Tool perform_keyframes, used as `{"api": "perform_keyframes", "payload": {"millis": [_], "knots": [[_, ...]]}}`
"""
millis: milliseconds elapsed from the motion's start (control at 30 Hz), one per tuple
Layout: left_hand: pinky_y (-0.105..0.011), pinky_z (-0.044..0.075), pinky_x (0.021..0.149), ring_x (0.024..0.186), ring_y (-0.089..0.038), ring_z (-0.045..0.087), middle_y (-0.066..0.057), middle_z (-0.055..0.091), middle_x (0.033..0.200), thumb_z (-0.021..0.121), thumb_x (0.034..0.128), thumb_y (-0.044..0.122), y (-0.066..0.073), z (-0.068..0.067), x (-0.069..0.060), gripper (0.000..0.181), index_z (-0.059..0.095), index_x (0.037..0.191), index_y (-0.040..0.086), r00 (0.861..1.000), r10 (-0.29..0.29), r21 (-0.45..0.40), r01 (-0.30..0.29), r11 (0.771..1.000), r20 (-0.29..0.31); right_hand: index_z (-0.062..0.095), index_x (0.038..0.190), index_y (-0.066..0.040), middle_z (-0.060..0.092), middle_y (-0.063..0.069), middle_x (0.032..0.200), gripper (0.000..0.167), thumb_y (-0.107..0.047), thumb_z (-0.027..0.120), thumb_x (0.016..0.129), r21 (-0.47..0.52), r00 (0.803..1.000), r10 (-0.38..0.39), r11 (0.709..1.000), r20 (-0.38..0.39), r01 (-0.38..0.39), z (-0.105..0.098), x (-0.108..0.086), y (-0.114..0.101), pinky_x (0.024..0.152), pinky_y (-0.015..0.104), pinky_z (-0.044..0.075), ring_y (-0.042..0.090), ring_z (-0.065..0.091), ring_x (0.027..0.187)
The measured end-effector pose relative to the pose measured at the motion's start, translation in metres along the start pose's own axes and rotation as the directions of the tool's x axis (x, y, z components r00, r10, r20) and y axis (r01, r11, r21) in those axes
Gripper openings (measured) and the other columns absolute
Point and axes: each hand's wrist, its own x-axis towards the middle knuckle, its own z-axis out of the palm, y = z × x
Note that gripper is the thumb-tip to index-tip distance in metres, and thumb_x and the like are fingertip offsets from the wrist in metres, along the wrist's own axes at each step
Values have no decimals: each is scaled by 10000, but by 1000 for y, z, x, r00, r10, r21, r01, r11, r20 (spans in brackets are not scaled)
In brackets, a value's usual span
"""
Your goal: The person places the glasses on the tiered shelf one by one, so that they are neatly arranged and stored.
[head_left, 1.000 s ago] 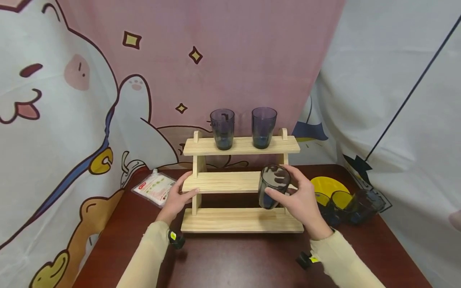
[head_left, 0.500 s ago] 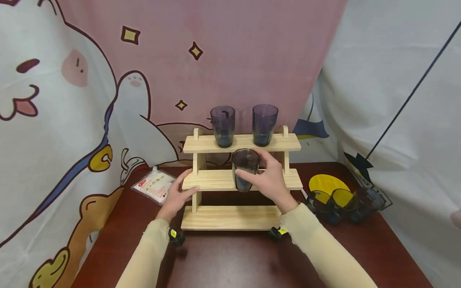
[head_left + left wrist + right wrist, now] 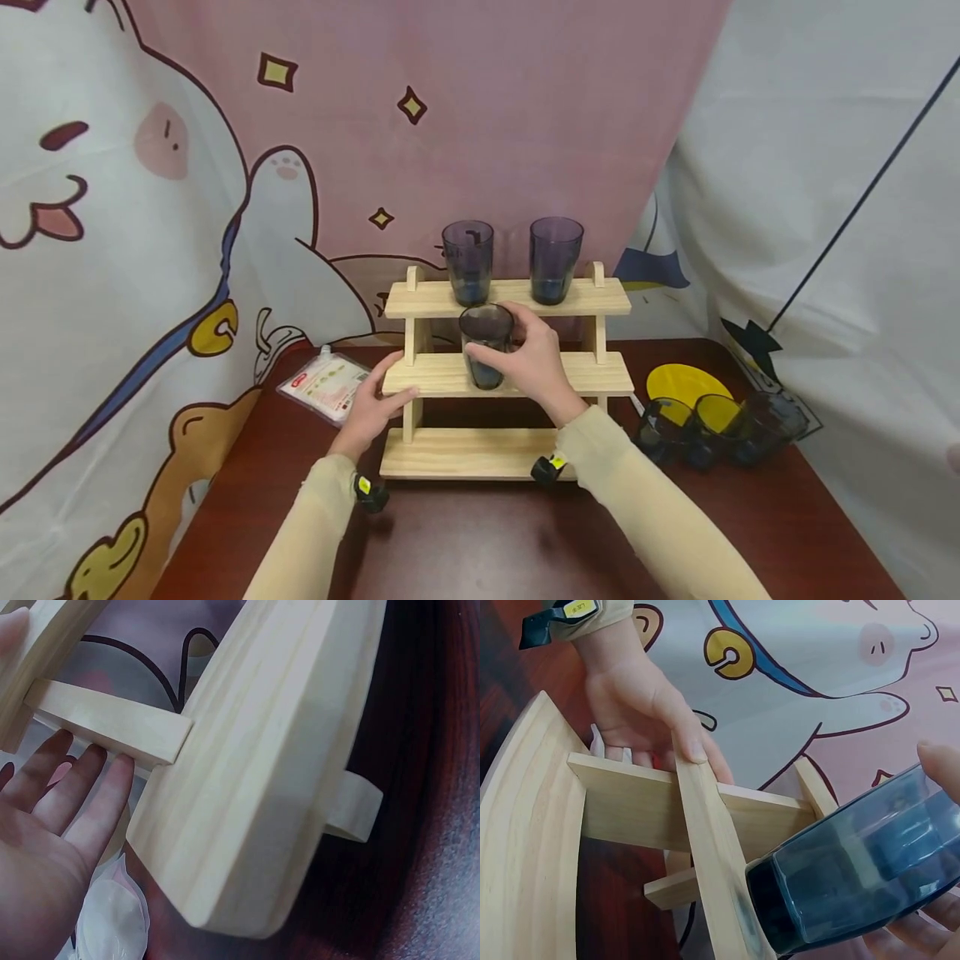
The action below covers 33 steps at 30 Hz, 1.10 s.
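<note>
My right hand [image 3: 534, 357] grips a dark tinted drinking glass [image 3: 487, 346], thumb in front and fingers round the far side. The glass is over the middle shelf of the three-step wooden rack [image 3: 507, 454], left of its centre. In the right wrist view, the base of the glass [image 3: 855, 862] is at the shelf surface; whether it bears on it I cannot tell. My left hand [image 3: 370, 412] holds the left end of the middle shelf, thumb on its front edge. Its fingers [image 3: 105, 799] lie against the side support in the left wrist view. Two purplish glasses [image 3: 468, 262] stand upright on the top shelf.
Several dark glasses [image 3: 697, 437] stand close together on the table at the right, by a yellow disc [image 3: 686, 383]. A clear spouted pouch [image 3: 327, 385] lies left of the rack. A printed cloth [image 3: 480, 125] hangs behind the dark red table [image 3: 465, 542].
My right hand has carried the glass leftwards, from the right end of the rack to left of the middle shelf's centre. The left hand has stayed on the shelf end.
</note>
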Motion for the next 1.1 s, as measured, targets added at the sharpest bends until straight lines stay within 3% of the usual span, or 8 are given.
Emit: {"api": "perform_keyframes", "payload": {"millis": [300,1100], "knots": [[-468,608,879,1083,-233,690,-171,608,1413,814,949,191,1,0,0,738,467,1580,352,1000,-17,9,17,1000,1,629,1414,-191,714,-6,1125,724,-420,932,798,-48,1000,20,999,10,-19,9,3,3,761,377,560,174,676,893],[-474,611,871,1074,-241,696,-195,606,1403,802,956,169,0,0,1,740,457,1592,319,1000,-15,5,15,1000,-10,559,1434,-195,687,2,1116,762,-483,901,818,-41,992,93,995,81,-90,16,9,3,830,400,550,186,649,952]]}}
